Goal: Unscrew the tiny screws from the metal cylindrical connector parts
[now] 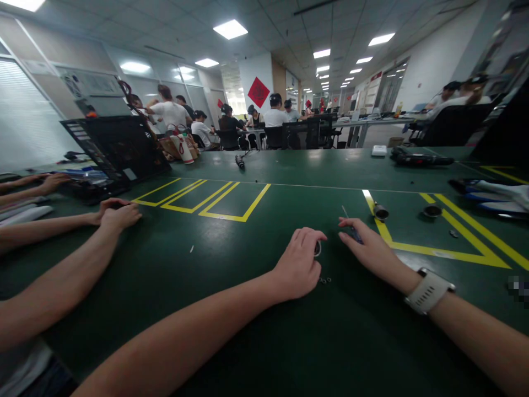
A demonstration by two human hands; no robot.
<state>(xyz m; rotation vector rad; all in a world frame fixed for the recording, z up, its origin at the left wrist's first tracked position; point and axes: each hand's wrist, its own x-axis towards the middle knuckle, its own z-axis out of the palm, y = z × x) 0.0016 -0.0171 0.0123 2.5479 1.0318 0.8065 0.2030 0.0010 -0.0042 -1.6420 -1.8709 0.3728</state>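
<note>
My left hand point(298, 263) is closed round a small round metal part point(318, 248), whose rim shows between the fingers above the green table point(248, 253). Several tiny metal pieces point(325, 280) lie on the table just beside that hand. To the right, my right hand point(367, 245), with a pale watch at the wrist, holds a small screwdriver point(355, 234) between thumb and fingers, its thin shaft pointing up and away. The two hands are apart. Beyond the right hand, a metal cylinder point(381, 212) lies on yellow tape.
Another round metal part point(432, 210) and small pieces point(453, 234) lie at the right, near blue-and-white tools point(496, 196). Farther back are a black tool point(421, 158) and a white box point(379, 150). A co-worker's hands point(118, 214) rest at the left.
</note>
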